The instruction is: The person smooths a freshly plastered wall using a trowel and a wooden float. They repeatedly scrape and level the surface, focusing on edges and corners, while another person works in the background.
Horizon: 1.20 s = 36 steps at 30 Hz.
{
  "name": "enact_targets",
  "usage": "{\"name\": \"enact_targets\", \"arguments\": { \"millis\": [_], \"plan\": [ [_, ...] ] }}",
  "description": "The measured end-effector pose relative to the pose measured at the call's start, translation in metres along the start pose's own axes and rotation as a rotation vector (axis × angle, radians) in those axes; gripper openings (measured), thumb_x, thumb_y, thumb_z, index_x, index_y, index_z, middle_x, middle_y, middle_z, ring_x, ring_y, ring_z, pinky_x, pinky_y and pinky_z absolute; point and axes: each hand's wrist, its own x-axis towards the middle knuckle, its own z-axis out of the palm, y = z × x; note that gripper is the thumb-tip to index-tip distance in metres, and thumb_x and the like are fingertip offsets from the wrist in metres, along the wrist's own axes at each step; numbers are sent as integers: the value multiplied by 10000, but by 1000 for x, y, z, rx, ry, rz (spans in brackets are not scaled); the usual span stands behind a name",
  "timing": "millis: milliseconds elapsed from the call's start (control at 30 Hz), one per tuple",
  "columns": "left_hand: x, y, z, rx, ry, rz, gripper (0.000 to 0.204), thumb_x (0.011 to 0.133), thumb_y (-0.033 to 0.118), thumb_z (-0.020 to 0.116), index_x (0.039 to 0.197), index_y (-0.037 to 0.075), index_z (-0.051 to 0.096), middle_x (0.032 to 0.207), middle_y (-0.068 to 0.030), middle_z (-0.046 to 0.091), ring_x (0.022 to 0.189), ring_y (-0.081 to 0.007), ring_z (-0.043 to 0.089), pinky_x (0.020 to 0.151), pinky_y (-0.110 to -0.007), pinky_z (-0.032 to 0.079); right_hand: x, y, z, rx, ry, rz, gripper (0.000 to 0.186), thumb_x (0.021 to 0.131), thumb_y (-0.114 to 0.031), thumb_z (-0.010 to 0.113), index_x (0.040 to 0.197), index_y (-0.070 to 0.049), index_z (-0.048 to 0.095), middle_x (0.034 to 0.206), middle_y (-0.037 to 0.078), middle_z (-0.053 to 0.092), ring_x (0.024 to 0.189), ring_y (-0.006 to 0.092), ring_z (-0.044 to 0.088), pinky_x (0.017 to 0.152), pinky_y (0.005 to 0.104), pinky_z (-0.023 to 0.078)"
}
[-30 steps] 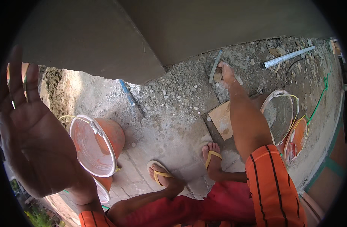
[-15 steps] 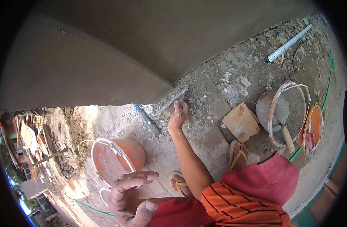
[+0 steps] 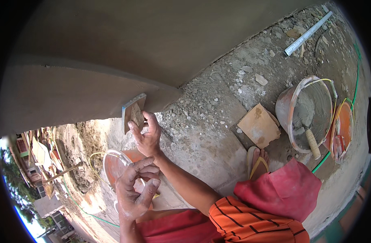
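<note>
Clock positions are read from the middle of the head view. The right hand (image 3: 150,135), just in toward 8 to 9 o'clock, is closed about the grip of a plastering float (image 3: 131,108), thumb and fingers pinching it. The float sits at 9 o'clock, tilted, its board beside the lower edge of the grey plastered wall (image 3: 125,52) that spans 9 to 1 o'clock; whether the two touch cannot be told. The left hand (image 3: 135,188), at 7 o'clock, is raised with fingers curled and thumb apart from them, leaving a gap. Beyond it, at 8 o'clock, an orange bucket (image 3: 112,164) is partly hidden by the hands. At 3 o'clock, from near to far: a brown square tile (image 3: 256,123); a bucket of grey mortar (image 3: 288,107) with a pale-handled tool (image 3: 312,143) leaning inside; a smaller orange bucket (image 3: 345,121) just beside. A metal bar (image 3: 309,33) lies on rubble at 2 o'clock. A sandalled foot (image 3: 258,162) stands at 4 o'clock, near the tile.
</note>
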Motion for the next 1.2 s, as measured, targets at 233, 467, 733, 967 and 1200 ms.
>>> {"name": "enact_targets", "arguments": {
  "millis": [233, 467, 733, 967, 1200],
  "plan": [
    [-4, 1, -4, 16, -40, 5, 470, 833, 16, 729, 1277, -50, 590, 993, -154, 709, 841, -175, 690, 740, -275, 536, 4, 43, -29, 384, 230, 378, 399, 1003, -205, 611, 1290, 22, 450, 1074, 131, 624, 1002, 165, 604, 843, 306, 507],
    [-14, -3, -12, 4, -66, -41, 515, 816, 0, 741, 1304, -43, 582, 993, -161, 710, 835, -173, 688, 757, -276, 540, 48, 46, -32, 554, 284, 247, 369, 979, -173, 656, 1247, 17, 488, 1071, 98, 635, 953, 128, 596, 839, 290, 496],
    [-10, -3, -11, -59, -196, 104, 583, 773, 42, 793, 1316, -9, 589, 990, -140, 723, 821, -160, 688, 692, -262, 536, -7, -75, 17, 61, -277, -372, 393, 853, -213, 770, 1161, -29, 610, 1012, 146, 654, 870, 278, 666, 774, 369, 543],
    [-17, -1, -16, -15, -197, 39, 599, 761, 64, 801, 1318, -1, 593, 980, -137, 731, 811, -161, 689, 676, -266, 531, 53, 70, -62, 540, 463, 463, 405, 998, -156, 617, 1293, 35, 415, 1186, 134, 587, 1037, 162, 573, 921, 328, 480],
    [-14, -4, -19, -27, -242, 98, 632, 742, 69, 808, 1330, -2, 588, 997, -148, 735, 799, -159, 691, 669, -261, 527, 21, -46, 18, 44, 59, -121, 430, 886, -143, 754, 1210, 0, 512, 1044, 124, 617, 882, 179, 611, 767, 328, 512]
  ]
}}
